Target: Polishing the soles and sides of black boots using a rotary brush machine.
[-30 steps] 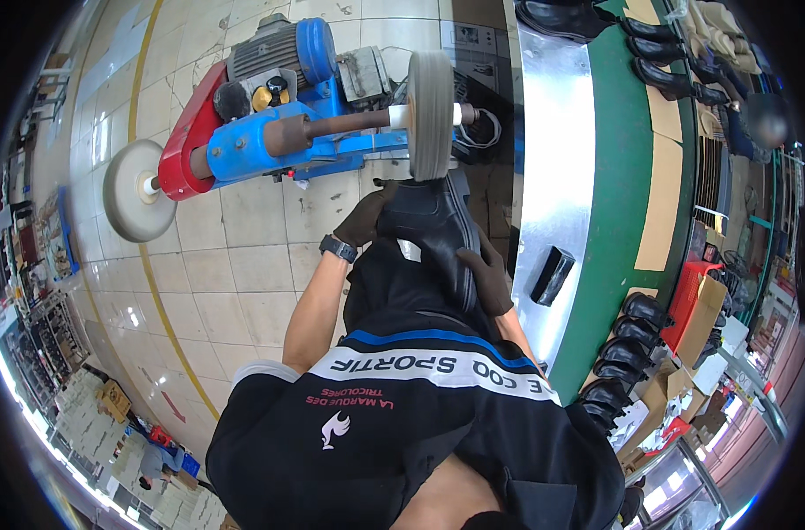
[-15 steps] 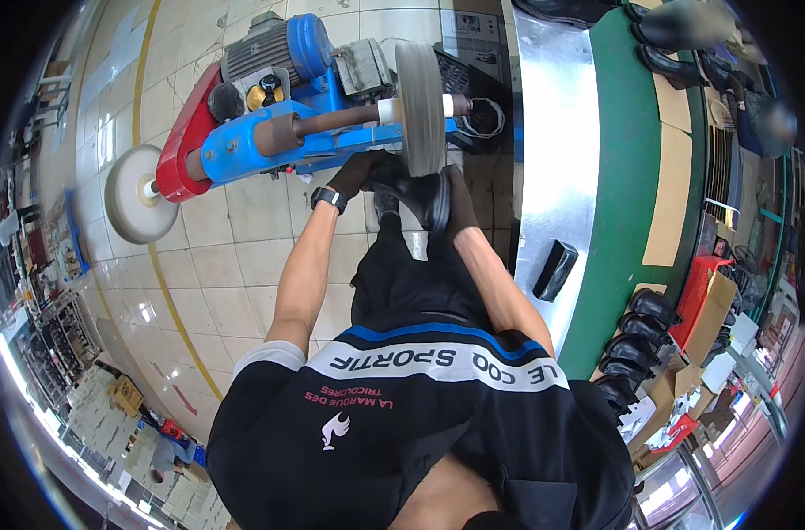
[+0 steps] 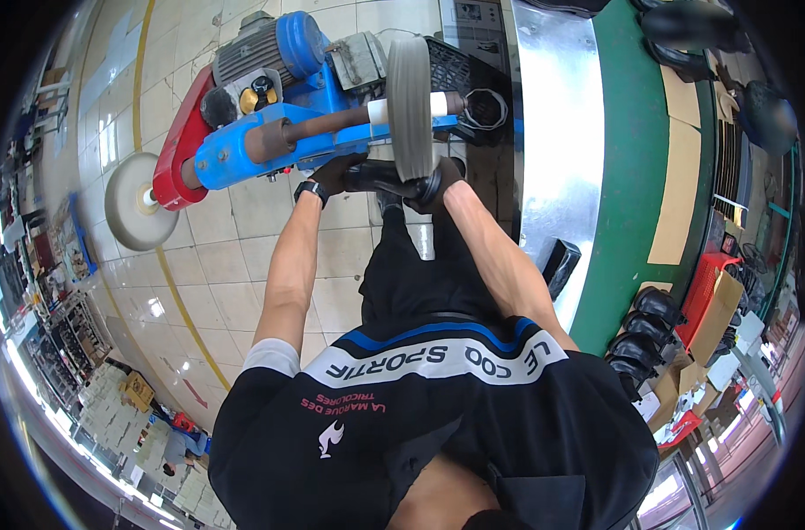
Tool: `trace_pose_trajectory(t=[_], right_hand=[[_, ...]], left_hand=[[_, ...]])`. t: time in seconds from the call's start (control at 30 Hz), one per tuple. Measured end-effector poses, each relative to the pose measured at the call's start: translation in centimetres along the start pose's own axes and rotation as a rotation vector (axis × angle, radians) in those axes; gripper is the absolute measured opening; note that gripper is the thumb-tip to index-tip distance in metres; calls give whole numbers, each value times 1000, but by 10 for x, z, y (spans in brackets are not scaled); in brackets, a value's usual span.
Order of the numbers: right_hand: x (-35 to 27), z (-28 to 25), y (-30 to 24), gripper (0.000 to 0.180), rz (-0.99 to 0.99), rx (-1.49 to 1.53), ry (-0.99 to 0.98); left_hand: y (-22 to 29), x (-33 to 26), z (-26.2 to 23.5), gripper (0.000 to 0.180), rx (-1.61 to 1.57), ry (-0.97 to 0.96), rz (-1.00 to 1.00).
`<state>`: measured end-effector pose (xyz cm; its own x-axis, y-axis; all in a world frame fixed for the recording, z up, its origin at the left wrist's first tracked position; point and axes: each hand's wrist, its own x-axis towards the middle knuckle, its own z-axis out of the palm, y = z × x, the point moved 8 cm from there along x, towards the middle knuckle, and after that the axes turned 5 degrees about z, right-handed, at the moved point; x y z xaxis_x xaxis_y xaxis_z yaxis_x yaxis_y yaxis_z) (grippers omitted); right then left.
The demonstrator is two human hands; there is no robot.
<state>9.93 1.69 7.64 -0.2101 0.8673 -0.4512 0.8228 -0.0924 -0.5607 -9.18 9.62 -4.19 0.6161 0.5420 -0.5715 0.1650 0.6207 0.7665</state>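
A glossy black shoe lies crosswise under the lower edge of a grey polishing wheel, against or very close to it. My left hand, in a dark glove, is closed around the shoe's left end. At its other end, beside the wheel, my right hand, gloved too, grips the shoe. The wheel covers part of the shoe, and some fingers are hidden. The wheel sits on the shaft of a blue machine in front of me.
A second, pale wheel ends the shaft at left, past a red cover. To my right run a metal-topped surface with a black block and a green table. Several black shoes stand by a red crate.
The shoe has turned to lie more crosswise under the wheel. My left hand has shifted left, and my right hand has moved slightly up and left. Both keep their grip.
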Motion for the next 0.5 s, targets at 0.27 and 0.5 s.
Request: trace_pose_trajectory(t=[0.27, 0.5], right_hand=[[21, 16, 13, 30, -133, -101, -74], [14, 22, 21, 33, -211, -189, -97]], left_hand=[[26, 6, 33, 29, 1293, -375, 71], [-5, 7, 48, 32, 1428, -488, 2]])
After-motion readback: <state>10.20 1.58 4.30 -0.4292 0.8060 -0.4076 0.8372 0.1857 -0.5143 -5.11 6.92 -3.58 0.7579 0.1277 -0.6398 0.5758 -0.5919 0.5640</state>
